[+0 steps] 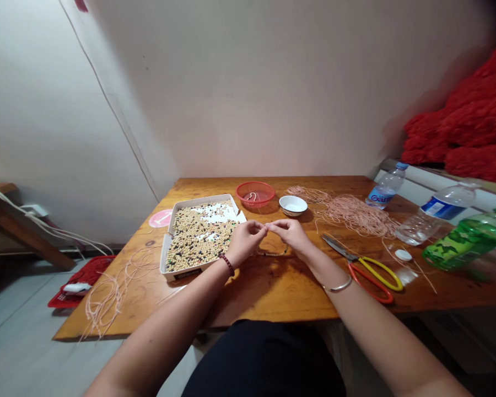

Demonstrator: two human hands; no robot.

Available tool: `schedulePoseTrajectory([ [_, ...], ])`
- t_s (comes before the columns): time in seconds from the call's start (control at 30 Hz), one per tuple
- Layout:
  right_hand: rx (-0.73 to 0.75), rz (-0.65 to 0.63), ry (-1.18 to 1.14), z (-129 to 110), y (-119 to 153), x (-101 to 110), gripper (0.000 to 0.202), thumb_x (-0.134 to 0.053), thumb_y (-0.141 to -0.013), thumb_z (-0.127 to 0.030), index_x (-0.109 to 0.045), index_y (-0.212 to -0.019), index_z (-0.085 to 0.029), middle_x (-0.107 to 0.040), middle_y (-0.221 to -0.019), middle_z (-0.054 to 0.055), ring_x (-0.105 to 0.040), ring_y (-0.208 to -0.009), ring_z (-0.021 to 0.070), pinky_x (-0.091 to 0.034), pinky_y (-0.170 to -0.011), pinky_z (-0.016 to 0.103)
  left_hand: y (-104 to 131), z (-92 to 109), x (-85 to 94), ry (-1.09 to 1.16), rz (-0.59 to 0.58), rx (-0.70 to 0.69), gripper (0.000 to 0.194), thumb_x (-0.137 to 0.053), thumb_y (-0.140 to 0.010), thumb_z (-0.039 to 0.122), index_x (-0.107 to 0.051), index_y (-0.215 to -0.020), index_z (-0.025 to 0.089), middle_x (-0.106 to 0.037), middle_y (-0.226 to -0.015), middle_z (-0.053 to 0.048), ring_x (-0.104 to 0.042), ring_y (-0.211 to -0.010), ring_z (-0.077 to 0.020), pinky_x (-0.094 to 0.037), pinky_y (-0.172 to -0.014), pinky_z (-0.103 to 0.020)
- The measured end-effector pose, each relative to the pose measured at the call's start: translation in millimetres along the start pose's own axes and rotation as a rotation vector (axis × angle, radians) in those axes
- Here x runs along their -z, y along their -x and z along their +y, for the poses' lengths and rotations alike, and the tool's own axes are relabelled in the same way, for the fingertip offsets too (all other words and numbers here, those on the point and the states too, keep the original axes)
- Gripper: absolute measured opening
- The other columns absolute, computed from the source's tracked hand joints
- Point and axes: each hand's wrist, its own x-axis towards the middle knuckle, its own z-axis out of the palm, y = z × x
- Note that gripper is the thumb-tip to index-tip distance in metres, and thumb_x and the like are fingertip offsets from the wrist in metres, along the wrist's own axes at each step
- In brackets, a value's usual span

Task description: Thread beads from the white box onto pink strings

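My left hand (248,238) and my right hand (290,235) meet fingertip to fingertip above the table, both closed in a pinch. From them a beaded string (273,254) hangs in a loop, its lower part near the tabletop. What exactly lies between the fingertips is too small to see. Beside my left hand stands a shallow white box (163,259) filled with small beads (198,251), mostly tan with some dark ones. Bare white bottom shows in places.
Behind my hands are a red basket (238,202) and a white bowl (293,205). Pink cords (351,215) lie at right, more cords (111,286) at left. Scissors (355,259), a small bottle (386,187), a large bottle (432,218) and a green bottle (467,242) stand or lie right.
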Motion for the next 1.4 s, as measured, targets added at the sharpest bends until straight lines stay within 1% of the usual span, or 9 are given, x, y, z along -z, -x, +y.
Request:
schedulePoseTrajectory([
  [0.13, 0.041, -0.012, 0.006, 7, -4, 2, 0.029, -0.076, -0.058, -0.042, -0.072, -0.069, -0.016, -0.069, -0.072, 0.007, -0.060, -0.067, 0.0177, -0.045, -0.066, 0.031, 5, 8, 1.5, -0.198, 0.034, -0.066, 0.018, -0.059, -0.077, 0.032, -0.068, -0.075, 0.016, -0.069, -0.071, -0.005, -0.063, -0.066, -0.0171, -0.044, -0.060, -0.024],
  [0.37, 0.037, 0.002, -0.010, 4, -4, 0, 0.028, -0.073, -0.061, -0.043, -0.072, -0.067, -0.016, -0.068, -0.070, 0.006, -0.059, -0.067, 0.0163, -0.043, -0.063, 0.027, 7, 8, 3.0, -0.273, 0.002, -0.124, 0.025, -0.057, -0.081, 0.040, -0.064, -0.073, 0.017, -0.069, -0.073, -0.004, -0.063, -0.064, -0.0152, -0.043, -0.059, -0.024],
  [0.5, -0.062, -0.001, -0.034, 3, -2, 0, 0.034, -0.069, -0.065, -0.047, -0.071, -0.074, -0.013, -0.048, -0.047, -0.003, -0.037, -0.044, 0.0071, -0.025, -0.043, 0.022, 7, 4, 1.9, -0.164, 0.033, -0.077, 0.029, -0.059, -0.081, 0.045, -0.061, -0.090, 0.017, -0.071, -0.081, -0.006, -0.066, -0.072, -0.0173, -0.047, -0.063, -0.026],
  [0.57, -0.116, -0.003, -0.054, 2, 0, 1, 0.036, -0.068, -0.066, -0.047, -0.069, -0.077, -0.013, -0.036, -0.043, -0.007, -0.025, -0.040, 0.0049, -0.015, -0.040, 0.022, 6, 2, 1.2, -0.058, 0.037, -0.052, 0.036, -0.061, -0.081, 0.043, -0.056, -0.106, 0.018, -0.071, -0.087, -0.007, -0.067, -0.078, -0.0181, -0.050, -0.068, -0.027],
  [0.63, -0.145, -0.004, -0.075, 1, 1, 2, 0.035, -0.068, -0.065, -0.047, -0.068, -0.076, -0.014, -0.033, -0.044, -0.008, -0.022, -0.039, 0.0043, -0.011, -0.039, 0.023, 4, 1, 0.9, -0.002, 0.025, -0.073, 0.036, -0.061, -0.082, 0.039, -0.055, -0.111, 0.018, -0.071, -0.093, -0.008, -0.067, -0.084, -0.0182, -0.051, -0.074, -0.029],
  [0.8, -0.168, -0.024, -0.078, 0, 1, 2, 0.033, -0.068, -0.065, -0.046, -0.066, -0.076, -0.015, -0.033, -0.045, -0.008, -0.022, -0.040, 0.0047, -0.011, -0.039, 0.023, 1, 2, 1.7, -0.111, 0.060, -0.165, 0.022, -0.055, -0.086, 0.035, -0.067, -0.086, 0.017, -0.071, -0.091, -0.007, -0.066, -0.081, -0.0172, -0.051, -0.076, -0.029],
  [1.07, -0.168, -0.060, -0.120, 0, 1, 2, 0.031, -0.069, -0.065, -0.046, -0.059, -0.068, -0.016, -0.031, -0.047, -0.008, -0.022, -0.040, 0.0042, -0.010, -0.040, 0.024, 5, 8, 2.0, -0.179, 0.077, -0.188, 0.023, -0.051, -0.088, 0.033, -0.067, -0.088, 0.017, -0.071, -0.088, -0.005, -0.065, -0.078, -0.0156, -0.049, -0.068, -0.025],
  [1.23, -0.193, -0.051, -0.178, 3, -1, 2, 0.029, -0.068, -0.065, -0.043, -0.060, -0.069, -0.016, -0.043, -0.053, -0.006, -0.022, -0.040, 0.0032, -0.009, -0.040, 0.023, 11, 12, 3.0, -0.448, 0.129, -0.402, 0.017, -0.051, -0.088, 0.028, -0.066, -0.089, 0.019, -0.067, -0.085, -0.004, -0.059, -0.079, -0.0158, -0.046, -0.072, -0.027],
  [1.4, -0.186, -0.041, -0.182, 5, -3, 3, 0.027, -0.069, -0.064, -0.041, -0.064, -0.071, -0.015, -0.055, -0.062, -0.002, -0.024, -0.041, 0.0028, -0.010, -0.041, 0.024, 13, 12, 4.4, -0.751, 0.092, -0.597, 0.015, -0.053, -0.088, 0.024, -0.067, -0.093, 0.023, -0.065, -0.087, -0.004, -0.054, -0.082, -0.0177, -0.044, -0.073, -0.030],
])
